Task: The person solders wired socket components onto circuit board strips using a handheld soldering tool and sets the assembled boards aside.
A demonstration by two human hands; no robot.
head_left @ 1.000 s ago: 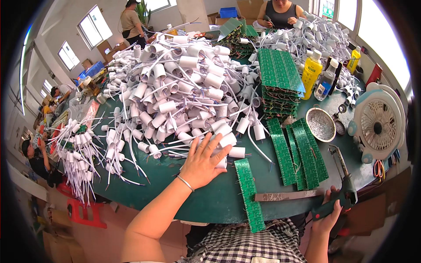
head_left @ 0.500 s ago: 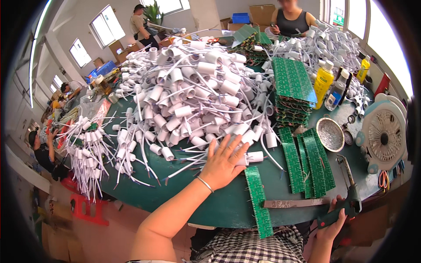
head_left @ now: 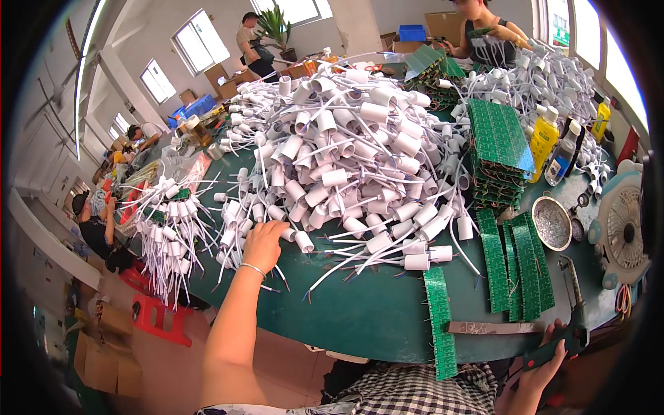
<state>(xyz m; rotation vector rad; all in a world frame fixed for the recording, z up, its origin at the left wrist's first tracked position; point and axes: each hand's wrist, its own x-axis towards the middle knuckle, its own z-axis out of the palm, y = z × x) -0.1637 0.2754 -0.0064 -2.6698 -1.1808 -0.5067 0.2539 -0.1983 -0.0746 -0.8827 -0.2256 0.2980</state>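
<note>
My left hand (head_left: 264,245) is at the near left edge of a big heap of white tube-shaped sockets with wire leads (head_left: 346,149). Its fingers are bent down among the sockets; what lies under them is hidden. At the lower right my right hand (head_left: 548,360) is closed around the dark handle of a soldering gun (head_left: 573,328). Nearer the middle, a narrow green circuit board strip (head_left: 440,325) overhangs the table's front edge. Two sockets lie just beyond its far end, the nearer one (head_left: 416,262) almost touching it. A flat metal bar (head_left: 494,328) reaches from the strip toward the gun.
Several board strips (head_left: 529,263) lie right of centre, before a tall board stack (head_left: 499,149). Beyond are a metal bowl (head_left: 552,223), yellow bottle (head_left: 543,142) and fan (head_left: 624,232). Another socket bunch (head_left: 166,235) hangs off the left edge. A person (head_left: 492,45) sits opposite.
My left hand has moved left from the sockets by the board strip to the heap's left edge, its fingers drawing together. My right hand still holds the soldering gun. The view has shifted.
</note>
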